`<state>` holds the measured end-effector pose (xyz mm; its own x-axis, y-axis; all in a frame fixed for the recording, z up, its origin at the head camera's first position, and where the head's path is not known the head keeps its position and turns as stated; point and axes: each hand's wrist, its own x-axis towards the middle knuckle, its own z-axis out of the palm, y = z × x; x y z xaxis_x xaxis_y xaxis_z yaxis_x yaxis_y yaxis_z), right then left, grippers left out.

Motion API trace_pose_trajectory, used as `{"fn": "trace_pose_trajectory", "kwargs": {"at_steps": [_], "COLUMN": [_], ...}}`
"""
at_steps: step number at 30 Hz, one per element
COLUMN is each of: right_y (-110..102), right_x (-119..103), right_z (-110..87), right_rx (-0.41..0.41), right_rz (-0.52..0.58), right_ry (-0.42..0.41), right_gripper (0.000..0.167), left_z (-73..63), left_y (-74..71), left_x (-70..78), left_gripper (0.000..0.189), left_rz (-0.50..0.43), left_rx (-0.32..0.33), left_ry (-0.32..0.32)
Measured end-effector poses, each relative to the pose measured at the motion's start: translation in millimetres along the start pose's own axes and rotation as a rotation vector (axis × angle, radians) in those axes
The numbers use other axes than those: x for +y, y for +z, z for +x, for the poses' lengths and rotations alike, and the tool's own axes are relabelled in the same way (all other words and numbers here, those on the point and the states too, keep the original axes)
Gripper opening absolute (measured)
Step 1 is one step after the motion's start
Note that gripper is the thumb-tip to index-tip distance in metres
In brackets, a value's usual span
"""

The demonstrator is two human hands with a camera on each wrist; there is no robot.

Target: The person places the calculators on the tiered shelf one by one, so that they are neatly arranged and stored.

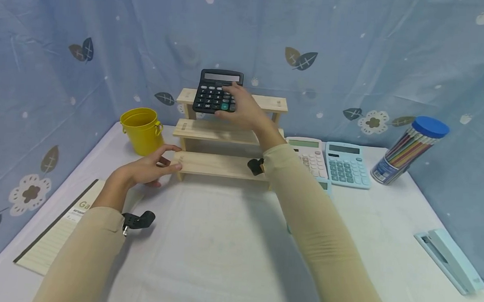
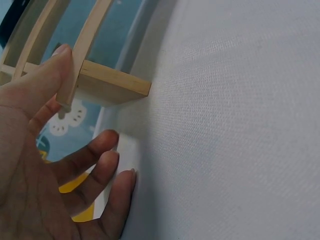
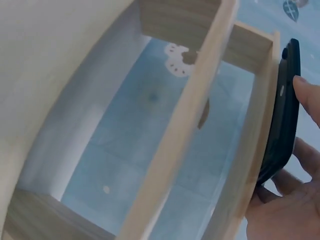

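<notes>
A three-tier wooden shelf stand [image 1: 220, 165] is at the back middle of the table. My right hand [image 1: 247, 109] holds a black calculator [image 1: 212, 94] by its right side, at the top tier, with keys and display facing me. In the right wrist view the calculator [image 3: 284, 107] is seen edge-on against the top board, thumb on its key face and fingers on the other side. My left hand [image 1: 144, 168] grips the left end of the lowest tier. In the left wrist view its thumb and index finger pinch the board [image 2: 82, 55], while the other fingers are spread below.
A yellow bucket [image 1: 141, 131] stands left of the stand, and a notebook [image 1: 63, 233] lies under my left forearm. On the right are a white calculator [image 1: 309, 157], blue calculator [image 1: 348, 165], pencil tub [image 1: 408, 150] and light-blue stapler [image 1: 450, 260]. My right sleeve partly hides another blue calculator [image 1: 326, 186].
</notes>
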<state>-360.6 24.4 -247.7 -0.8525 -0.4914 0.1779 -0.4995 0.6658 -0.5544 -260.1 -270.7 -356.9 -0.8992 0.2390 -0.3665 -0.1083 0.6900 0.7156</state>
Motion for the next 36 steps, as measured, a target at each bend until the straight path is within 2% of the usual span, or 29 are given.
{"fn": "trace_pose_trajectory", "kwargs": {"at_steps": [8, 14, 21, 25, 29, 32, 36], "right_y": [12.9, 16.8, 19.5, 19.0, 16.2, 12.4, 6.9], "right_x": [-8.2, -9.1, -6.9, -7.4, -7.2, -5.9, -2.2], "right_z": [2.0, 3.4, 4.3, 5.2, 1.6, -6.2, -20.1], "right_rx": [0.054, 0.090, 0.102, 0.098, 0.114, 0.112, 0.076], "right_rz": [0.011, -0.044, -0.051, -0.056, 0.001, 0.053, 0.051], "right_ry": [0.046, 0.033, 0.027, 0.032, 0.012, -0.010, -0.028], "right_gripper": [0.082, 0.078, 0.077, 0.089, 0.104, 0.106, 0.105], "left_z": [-1.4, -2.4, -0.7, -1.0, -1.2, -1.0, -0.9], "left_y": [1.3, 1.4, 1.6, 1.5, 0.9, 0.8, 1.4], "left_x": [-2.4, -1.0, -0.3, -0.2, -0.5, -0.9, -1.5], "left_gripper": [0.084, 0.084, 0.085, 0.084, 0.084, 0.084, 0.085], "left_rz": [-0.008, -0.006, -0.001, 0.008, 0.023, 0.030, 0.034], "left_rx": [0.000, 0.004, -0.001, 0.001, 0.004, 0.004, 0.003], "left_ry": [0.013, 0.014, 0.007, 0.009, 0.012, 0.009, 0.007]}}
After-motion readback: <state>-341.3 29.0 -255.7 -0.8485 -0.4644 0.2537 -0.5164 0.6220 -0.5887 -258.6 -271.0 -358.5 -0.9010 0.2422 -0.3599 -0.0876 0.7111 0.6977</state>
